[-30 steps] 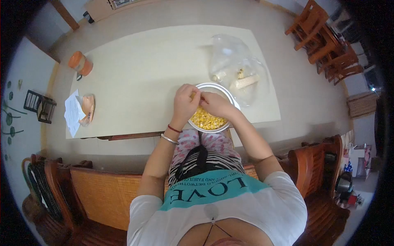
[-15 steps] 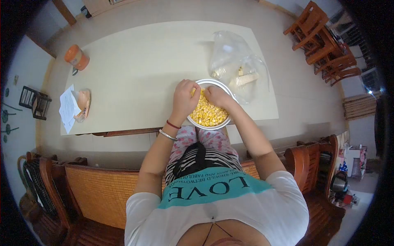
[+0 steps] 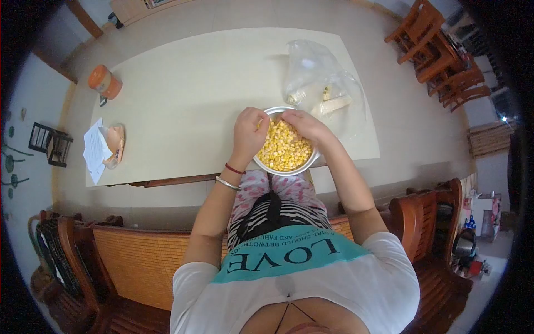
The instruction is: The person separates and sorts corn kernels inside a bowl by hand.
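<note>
A round metal bowl [image 3: 287, 173] full of loose yellow corn kernels [image 3: 285, 149] stands at the table's near edge. My left hand [image 3: 251, 132], with a red cord and a silver bangle at its wrist, is at the bowl's left rim, fingers curled round something too hidden to name. Over the upper right rim is my right hand [image 3: 305, 125], its fingers bent toward the kernels; whether they hold anything cannot be made out. Beyond the bowl a clear plastic bag [image 3: 311, 64] lies with pale corn cobs [image 3: 334, 105] in or on it.
On the pale table [image 3: 183, 106] an orange-lidded jar [image 3: 104, 82] stands at the far left. White papers [image 3: 95, 150] and an orange packet [image 3: 115, 146] lie at the left edge. A wooden bench [image 3: 139, 261] is behind me; wooden chairs [image 3: 423, 33] stand at the upper right.
My right hand moved away from my left hand, down among the kernels, then up to the upper right rim. More kernels show now. My left hand stayed near the left rim.
</note>
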A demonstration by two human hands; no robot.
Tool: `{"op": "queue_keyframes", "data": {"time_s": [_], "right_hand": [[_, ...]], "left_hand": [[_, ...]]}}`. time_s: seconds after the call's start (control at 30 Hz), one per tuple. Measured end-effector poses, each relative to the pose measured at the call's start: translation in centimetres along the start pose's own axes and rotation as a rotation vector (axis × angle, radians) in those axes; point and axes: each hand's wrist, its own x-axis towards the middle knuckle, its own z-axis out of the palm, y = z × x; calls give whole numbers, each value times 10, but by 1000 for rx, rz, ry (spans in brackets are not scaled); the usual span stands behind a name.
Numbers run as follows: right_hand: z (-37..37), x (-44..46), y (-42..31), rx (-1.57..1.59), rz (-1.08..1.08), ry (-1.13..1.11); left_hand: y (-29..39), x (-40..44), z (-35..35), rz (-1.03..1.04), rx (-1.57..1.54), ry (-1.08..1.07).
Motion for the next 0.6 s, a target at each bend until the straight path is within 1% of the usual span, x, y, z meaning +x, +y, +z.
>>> {"op": "queue_keyframes", "data": {"time_s": [0.1,0.2,0.3,0.4,0.43,0.53,0.6], "right_hand": [[-5,-18,-8,-283,-186,84],[-6,-25,-3,-620,-314,169],[11,-29,-2,-773,-540,95],[37,-26,3,-678,-909,-121],[40,-18,12,-725,-961,-144],[29,-20,13,-987,-858,36],[17,-13,18,-866,-593,135]], "left_hand": [[3,0,-2,-46,-25,6],[4,-1,-3,-80,-64,10],[2,-2,-3,-87,-100,14],[5,-1,-2,-106,-140,25],[6,0,-2,-116,-153,31],[7,0,-3,-99,-144,33],[5,-1,-4,-111,-123,13]]}}
